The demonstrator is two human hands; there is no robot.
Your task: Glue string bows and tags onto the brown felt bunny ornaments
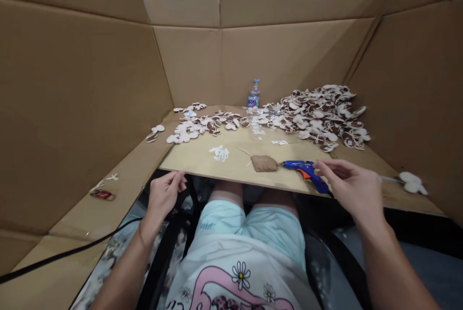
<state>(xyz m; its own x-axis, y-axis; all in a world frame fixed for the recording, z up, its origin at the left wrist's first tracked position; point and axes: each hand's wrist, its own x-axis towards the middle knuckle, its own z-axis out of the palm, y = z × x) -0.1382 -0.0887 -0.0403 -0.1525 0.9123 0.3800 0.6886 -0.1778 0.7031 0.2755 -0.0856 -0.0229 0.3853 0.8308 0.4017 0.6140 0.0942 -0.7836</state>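
My left hand [167, 191] is at the board's front edge, its thumb and fingers pinched together; what they hold, if anything, is too small to make out. On the right, my right hand [349, 182] hovers beside a blue glue gun [311, 173] with an orange trigger, fingers curled near its rear; whether it touches the gun is unclear. The gun's nozzle rests at a brown pad [264, 163]. A small heap of white pieces [220, 153] lies on the board [195, 163] left of the pad.
Cardboard walls [289, 54] surround the work surface. A large pile of brown and white pieces [321, 112] fills the back right, with a smaller group [188, 130] at back left. A bottle [253, 94] stands behind. A red object [102, 195] lies at far left; a cable [72, 251] crosses below.
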